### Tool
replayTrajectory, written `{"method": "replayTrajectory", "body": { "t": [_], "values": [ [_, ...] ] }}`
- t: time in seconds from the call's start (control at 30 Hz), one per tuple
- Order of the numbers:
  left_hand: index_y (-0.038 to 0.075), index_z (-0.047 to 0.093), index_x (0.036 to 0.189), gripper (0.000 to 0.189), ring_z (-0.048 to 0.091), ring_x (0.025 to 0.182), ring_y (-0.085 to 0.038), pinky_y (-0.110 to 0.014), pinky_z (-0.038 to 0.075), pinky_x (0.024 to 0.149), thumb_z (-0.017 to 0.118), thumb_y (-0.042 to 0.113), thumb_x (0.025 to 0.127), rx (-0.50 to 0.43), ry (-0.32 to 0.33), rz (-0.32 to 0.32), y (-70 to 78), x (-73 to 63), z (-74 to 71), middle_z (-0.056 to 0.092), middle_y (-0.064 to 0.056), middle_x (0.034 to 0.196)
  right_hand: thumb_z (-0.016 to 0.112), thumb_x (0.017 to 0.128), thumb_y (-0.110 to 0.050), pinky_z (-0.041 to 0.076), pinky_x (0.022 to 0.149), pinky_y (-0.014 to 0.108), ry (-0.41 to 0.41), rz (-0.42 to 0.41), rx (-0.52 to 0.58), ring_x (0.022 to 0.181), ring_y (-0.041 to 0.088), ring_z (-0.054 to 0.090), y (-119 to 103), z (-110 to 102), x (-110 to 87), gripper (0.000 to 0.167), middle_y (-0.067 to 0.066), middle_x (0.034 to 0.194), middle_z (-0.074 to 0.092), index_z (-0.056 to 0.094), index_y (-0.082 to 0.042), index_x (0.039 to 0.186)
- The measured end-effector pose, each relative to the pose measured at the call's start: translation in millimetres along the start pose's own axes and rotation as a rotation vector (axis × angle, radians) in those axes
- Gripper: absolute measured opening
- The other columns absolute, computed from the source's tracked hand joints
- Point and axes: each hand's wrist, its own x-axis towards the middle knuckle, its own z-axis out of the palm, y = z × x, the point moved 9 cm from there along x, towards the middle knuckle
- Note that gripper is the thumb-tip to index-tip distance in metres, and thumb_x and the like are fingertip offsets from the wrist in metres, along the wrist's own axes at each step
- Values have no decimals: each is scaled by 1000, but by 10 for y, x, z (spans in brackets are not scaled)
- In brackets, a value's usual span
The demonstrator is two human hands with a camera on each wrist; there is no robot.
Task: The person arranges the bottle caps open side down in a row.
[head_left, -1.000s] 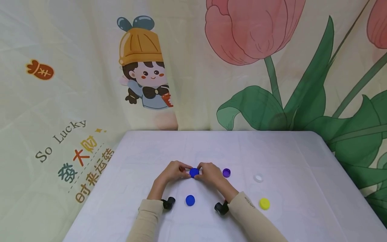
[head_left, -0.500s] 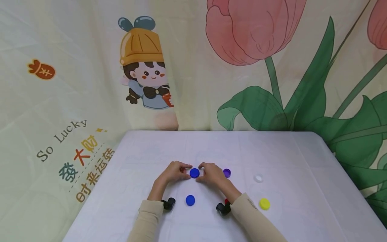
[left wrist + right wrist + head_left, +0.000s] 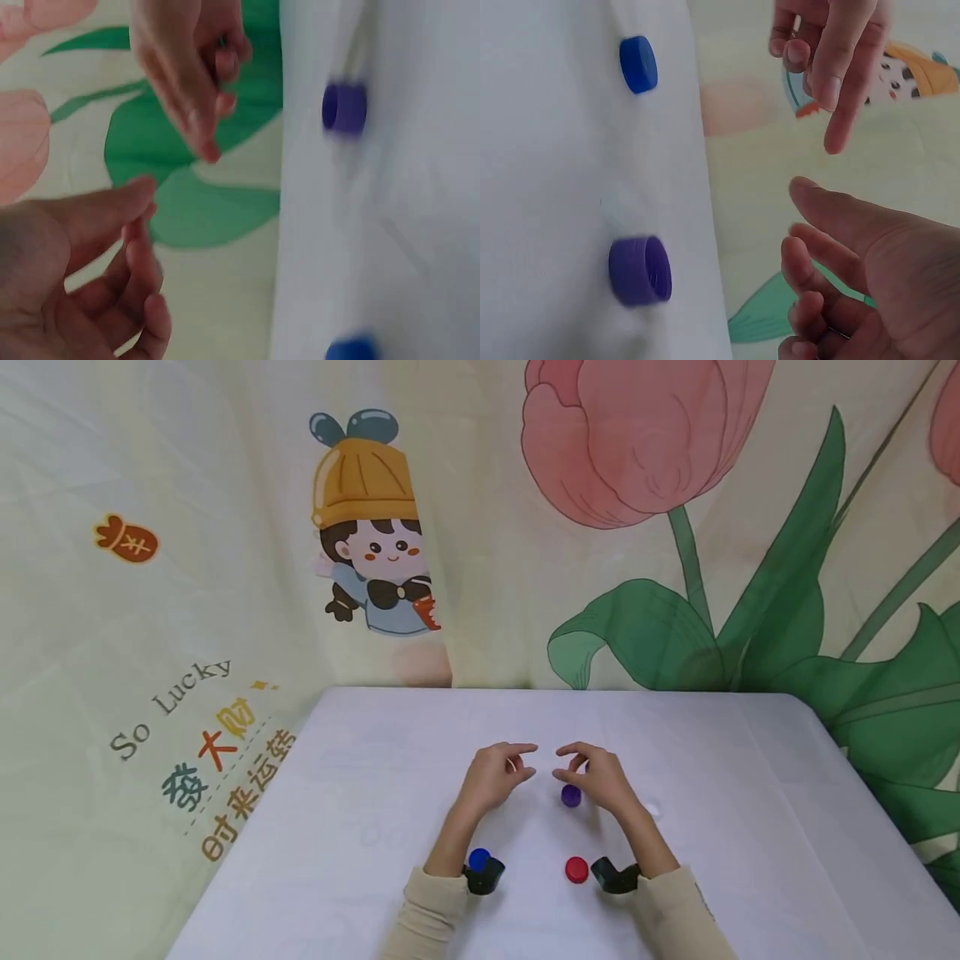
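Left hand (image 3: 489, 777) and right hand (image 3: 603, 777) face each other off the white-covered table (image 3: 697, 727), fingertips apart, a small gap between the two sets. Left hand: index and thumb extended and spread, other fingers loosely bent. Right hand: same pose mirrored, index and thumb apart, remaining fingers loosely curled. Purple screw cap (image 3: 571, 796) sits on the table below the right fingertips, slightly to the person's side of them, apart from both hands; the right wrist view shows its hollow end up. Blue cap (image 3: 478, 860) lies closer to the person than the left fingers, just beside the left wrist camera (image 3: 484, 877) in the head view. A blue cap shows in both wrist views too; can't tell if it's the same one. Red cap (image 3: 577, 870) is on the person's side of the right fingers, near the right wrist camera (image 3: 615, 877). A pale cap (image 3: 655, 811) lies to the right of the right fingers, mostly hidden behind the forearm. Beige sleeves (image 3: 429, 910) trail behind the fingers toward the person. Beyond the fingers, past the far table edge, hangs a printed drape (image 3: 487, 527) with a pink tulip (image 3: 652, 435).
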Motion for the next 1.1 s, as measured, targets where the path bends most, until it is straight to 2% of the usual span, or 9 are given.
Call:
{"method": "replayTrajectory", "body": {
  "t": [0.1,0.2,0.37,0.5,0.67,0.8,0.93,1.1],
  "values": [
    [8,68,110,30,47,59,-7,-20,40,51,72,12,80,-92,92,-59,59,-5,172,54,3,67,75,78,-23,39,52,27,55,48,44,67,18,46,145,-124,-70,47,2,75,57,58,-12,120],
    [8,69,109,30,46,56,-6,-19,38,48,73,13,80,-136,129,-128,43,2,391,53,4,66,74,79,-22,40,52,27,78,85,80,67,19,45,273,-161,-138,52,3,78,57,52,-12,125],
    [10,68,111,33,42,52,-6,-19,35,45,74,18,79,-88,105,-246,-91,-14,683,50,5,63,75,78,-21,39,50,25,76,108,97,63,18,45,448,-82,-206,47,2,76,57,57,-10,120],
    [11,69,110,36,41,52,-7,-20,34,49,77,20,76,-50,65,-297,-191,-45,820,48,6,60,75,78,-18,40,51,24,55,108,99,62,16,47,565,24,-254,43,2,73,55,59,-8,117],
    [10,69,108,38,40,53,-8,-21,32,51,78,22,74,-41,27,-311,-256,-75,929,46,5,58,75,77,-14,37,54,25,45,114,69,62,15,46,684,122,-292,38,1,71,55,63,-9,113],
    [11,71,103,33,40,52,-6,-21,32,48,79,22,73,-29,30,-315,-302,-81,952,47,6,58,75,78,-15,36,54,26,38,107,58,63,15,45,722,166,-296,33,-1,72,55,66,-12,110],
    [12,72,99,29,41,52,-6,-21,32,48,79,22,73,-26,39,-283,-296,-61,946,48,7,57,75,78,-15,36,56,27,50,84,57,64,15,45,706,152,-298,30,-1,72,55,67,-12,107],
    [13,72,99,28,42,53,-6,-20,33,49,78,24,74,-96,8,-254,-247,-66,923,50,7,58,76,76,-17,37,58,27,55,50,41,65,15,46,603,56,-357,30,-1,71,55,67,-12,104]
  ]
}}
